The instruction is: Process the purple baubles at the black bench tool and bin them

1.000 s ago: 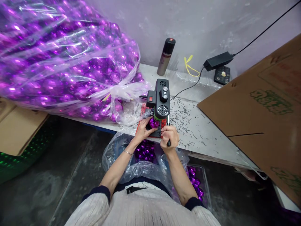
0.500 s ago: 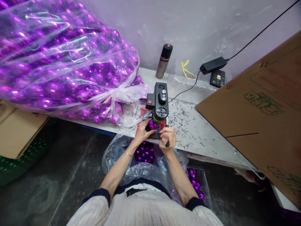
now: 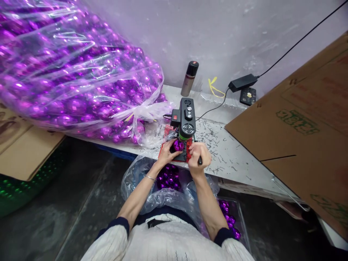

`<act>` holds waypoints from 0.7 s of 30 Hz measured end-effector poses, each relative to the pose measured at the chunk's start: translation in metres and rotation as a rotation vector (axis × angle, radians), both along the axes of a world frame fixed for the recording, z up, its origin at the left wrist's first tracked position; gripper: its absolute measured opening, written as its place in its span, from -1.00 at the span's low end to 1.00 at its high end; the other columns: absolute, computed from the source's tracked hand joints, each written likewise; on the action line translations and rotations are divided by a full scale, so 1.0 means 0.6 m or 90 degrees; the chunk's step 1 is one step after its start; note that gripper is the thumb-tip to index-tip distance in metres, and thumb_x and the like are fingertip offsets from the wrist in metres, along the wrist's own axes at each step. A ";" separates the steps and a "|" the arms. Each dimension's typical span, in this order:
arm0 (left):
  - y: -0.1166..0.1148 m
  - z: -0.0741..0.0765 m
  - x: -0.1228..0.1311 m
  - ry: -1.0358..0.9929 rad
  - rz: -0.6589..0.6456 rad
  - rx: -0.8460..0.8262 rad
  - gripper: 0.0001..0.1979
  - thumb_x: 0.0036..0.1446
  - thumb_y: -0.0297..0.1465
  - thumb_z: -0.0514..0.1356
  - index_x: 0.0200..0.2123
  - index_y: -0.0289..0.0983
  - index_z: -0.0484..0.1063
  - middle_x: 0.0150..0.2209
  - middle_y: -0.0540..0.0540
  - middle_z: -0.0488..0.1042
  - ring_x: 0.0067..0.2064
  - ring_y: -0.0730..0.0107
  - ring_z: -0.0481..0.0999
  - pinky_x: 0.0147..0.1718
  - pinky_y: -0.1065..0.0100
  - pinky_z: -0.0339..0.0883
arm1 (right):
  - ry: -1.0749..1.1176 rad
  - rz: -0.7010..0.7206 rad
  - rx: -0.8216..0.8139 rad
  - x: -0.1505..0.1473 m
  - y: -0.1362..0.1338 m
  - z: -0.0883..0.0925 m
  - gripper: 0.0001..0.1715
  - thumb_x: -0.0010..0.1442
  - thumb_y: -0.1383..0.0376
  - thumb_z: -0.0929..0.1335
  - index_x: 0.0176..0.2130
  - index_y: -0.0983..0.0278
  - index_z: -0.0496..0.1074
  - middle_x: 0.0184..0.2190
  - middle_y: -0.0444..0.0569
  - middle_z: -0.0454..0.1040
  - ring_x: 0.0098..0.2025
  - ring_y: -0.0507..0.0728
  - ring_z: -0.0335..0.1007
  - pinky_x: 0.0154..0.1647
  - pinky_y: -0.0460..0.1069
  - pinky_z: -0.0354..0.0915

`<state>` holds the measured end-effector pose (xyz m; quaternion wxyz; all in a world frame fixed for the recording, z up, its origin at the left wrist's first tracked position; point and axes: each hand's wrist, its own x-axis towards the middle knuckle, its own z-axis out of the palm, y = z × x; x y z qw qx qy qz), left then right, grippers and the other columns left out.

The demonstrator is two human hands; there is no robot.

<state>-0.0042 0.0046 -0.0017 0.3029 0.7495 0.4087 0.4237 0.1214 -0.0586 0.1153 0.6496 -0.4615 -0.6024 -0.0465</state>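
Note:
A small black bench machine [image 3: 185,119] with a red switch stands on a red base at the table's front edge. Under its head sits a shiny purple ball [image 3: 178,145]. My left hand [image 3: 168,153] is closed around the ball from the left, holding it in place. My right hand [image 3: 199,154] is closed on the machine's black lever handle [image 3: 200,161], just right of the ball. In my lap lies a clear plastic bag [image 3: 168,181] with several purple balls in it.
A huge clear sack of purple balls [image 3: 73,76] fills the table's left. Black wire scraps litter the white table [image 3: 225,152]. A spray can [image 3: 189,73], power adapter [image 3: 243,82] and cable stand at the back wall. A big cardboard sheet [image 3: 301,134] leans at right.
My right hand has shifted slightly right and up with the lever handle. My left hand stays on the ball. The camera view has tilted a little.

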 end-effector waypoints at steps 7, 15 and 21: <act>-0.109 -0.002 -0.055 0.137 -0.071 0.158 -0.35 0.28 -0.16 0.24 0.36 -0.19 0.17 0.30 -0.37 0.33 0.32 -0.04 0.36 0.25 -0.11 0.27 | -0.047 0.020 -0.025 0.006 -0.007 0.036 -0.69 0.32 0.42 0.22 -0.45 0.20 0.30 -0.52 -0.12 0.40 -0.43 0.05 0.38 -0.38 -0.01 0.28; 0.020 0.029 -0.101 0.120 0.181 0.104 -0.61 0.38 -0.30 0.07 0.20 -0.25 0.39 0.19 -0.33 0.45 0.26 0.03 0.42 0.29 -0.10 0.22 | -0.063 0.031 0.005 0.007 -0.009 -0.001 -0.71 0.28 0.50 0.24 -0.43 0.20 0.29 -0.50 -0.14 0.39 -0.42 0.05 0.39 -0.39 -0.02 0.27; 0.235 0.079 -0.116 0.251 0.277 -0.076 -0.80 0.21 -0.54 0.15 -0.14 -0.50 0.51 -0.06 -0.43 0.58 0.13 -0.10 0.51 0.27 0.00 0.21 | -0.065 0.021 0.009 0.002 -0.011 0.000 -0.69 0.28 0.51 0.22 -0.45 0.20 0.27 -0.50 -0.14 0.38 -0.41 0.05 0.40 -0.40 -0.03 0.28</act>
